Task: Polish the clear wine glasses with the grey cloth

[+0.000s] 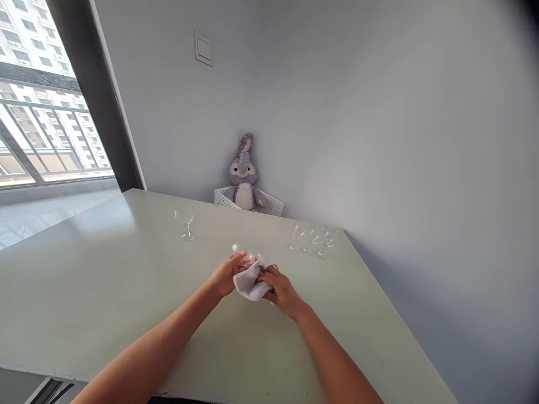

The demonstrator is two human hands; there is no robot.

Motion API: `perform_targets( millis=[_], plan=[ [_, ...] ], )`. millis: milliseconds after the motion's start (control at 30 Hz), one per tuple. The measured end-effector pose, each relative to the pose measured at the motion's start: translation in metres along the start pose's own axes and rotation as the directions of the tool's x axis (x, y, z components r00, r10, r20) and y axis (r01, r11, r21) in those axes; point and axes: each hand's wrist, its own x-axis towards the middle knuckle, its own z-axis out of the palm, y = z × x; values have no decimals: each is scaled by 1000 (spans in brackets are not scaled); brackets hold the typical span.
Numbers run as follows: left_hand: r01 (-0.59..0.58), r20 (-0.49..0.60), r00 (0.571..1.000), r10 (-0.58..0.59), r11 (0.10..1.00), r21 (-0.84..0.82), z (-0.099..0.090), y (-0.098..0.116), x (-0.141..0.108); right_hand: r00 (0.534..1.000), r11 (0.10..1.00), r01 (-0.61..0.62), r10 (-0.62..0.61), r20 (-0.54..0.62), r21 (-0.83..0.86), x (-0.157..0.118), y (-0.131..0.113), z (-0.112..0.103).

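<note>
Above the middle of the pale green table (126,280), my left hand (228,275) is closed around a clear glass (242,251), which lies tilted over the fingers. Part of that glass is hidden by a light grey cloth (251,282). My right hand (279,287) grips the cloth from the right, its fingers bunched in the fabric close to the left hand. One stemmed glass (187,226) stands upright farther back on the left. Several more stemmed glasses (316,240) are grouped at the back right, near the table's edge.
Behind the table's far edge, a plush rabbit (243,179) sits in a white perforated basket (273,206). Grey walls (379,112) meet in the corner, with a light switch (204,49) on the left one. A window (50,112) is at the far left.
</note>
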Motion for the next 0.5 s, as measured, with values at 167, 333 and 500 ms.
perform_targets(
  millis=[167, 333, 500],
  plan=[
    [-172, 2, 985, 172, 983, -66, 7, 1, -1, 939, 750, -141, 307, -152, 647, 6, -6, 10],
    [-422, -53, 902, 429, 901, 100, 16, 1, -6, 859, 367, -173, 510, -42, 914, 14, -6, 38],
    [-596, 17, 774, 633, 720, 357, 18, -6, -9, 850, 326, -297, 519, 92, 898, 11, -7, 47]
  ],
)
